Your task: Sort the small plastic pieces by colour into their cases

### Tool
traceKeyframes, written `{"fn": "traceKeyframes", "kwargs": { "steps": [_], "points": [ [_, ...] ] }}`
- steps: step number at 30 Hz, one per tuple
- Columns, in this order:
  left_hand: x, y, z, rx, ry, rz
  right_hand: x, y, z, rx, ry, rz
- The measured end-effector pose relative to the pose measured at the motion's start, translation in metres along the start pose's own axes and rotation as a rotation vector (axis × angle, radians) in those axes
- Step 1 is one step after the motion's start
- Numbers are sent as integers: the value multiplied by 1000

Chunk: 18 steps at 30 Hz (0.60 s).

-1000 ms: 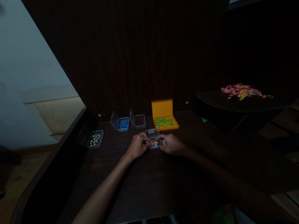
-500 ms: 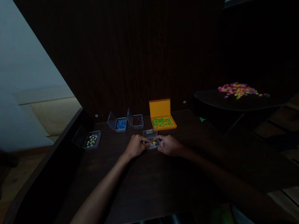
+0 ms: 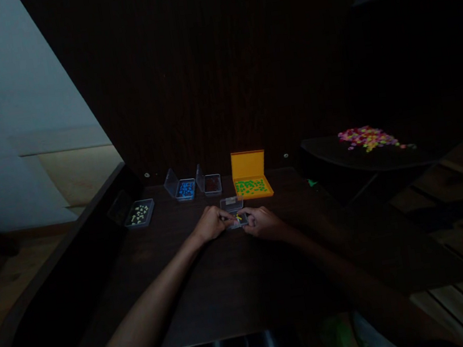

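Note:
A small clear plastic box (image 3: 232, 203) with yellow bits inside sits on the dark wooden table (image 3: 229, 277), its lid raised at the back. My left hand (image 3: 211, 224) is curled against the box's left side. My right hand (image 3: 264, 223) is curled against its right side, fingers pinched at the box edge. Both hands hold the box between them. The dim light hides what the fingertips do.
Behind stand an orange box of green bits (image 3: 251, 182), a clear box of blue bits (image 3: 184, 188), one of brown bits (image 3: 212, 183), and one of pale bits (image 3: 138, 213) at the left. A heap of mixed coloured bits (image 3: 366, 138) lies on a dark side shelf right.
Both hands stay on the small clear box with only slight finger shifts. The view has drifted a little, so everything sits slightly higher and further left.

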<state>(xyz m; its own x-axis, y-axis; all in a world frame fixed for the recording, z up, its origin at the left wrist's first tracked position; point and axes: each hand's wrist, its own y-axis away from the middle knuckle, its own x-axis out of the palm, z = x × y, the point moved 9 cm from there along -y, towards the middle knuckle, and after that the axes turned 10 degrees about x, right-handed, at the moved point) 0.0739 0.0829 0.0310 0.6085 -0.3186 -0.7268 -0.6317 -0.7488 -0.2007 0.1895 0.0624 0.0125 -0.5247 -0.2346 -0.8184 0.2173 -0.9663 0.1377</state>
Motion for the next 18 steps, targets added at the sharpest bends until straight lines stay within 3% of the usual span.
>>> {"fn": "traceKeyframes", "kwargs": {
  "steps": [7, 14, 18],
  "points": [
    [-4, 9, -1, 97, 89, -62, -5, 5, 3, 5, 6, -16],
    [-39, 28, 4, 35, 81, -293, -7, 13, 10, -77, 46, -59],
    [-46, 34, 5, 46, 74, -383, -7, 16, 16, -132, 74, -104]
  ]
}}
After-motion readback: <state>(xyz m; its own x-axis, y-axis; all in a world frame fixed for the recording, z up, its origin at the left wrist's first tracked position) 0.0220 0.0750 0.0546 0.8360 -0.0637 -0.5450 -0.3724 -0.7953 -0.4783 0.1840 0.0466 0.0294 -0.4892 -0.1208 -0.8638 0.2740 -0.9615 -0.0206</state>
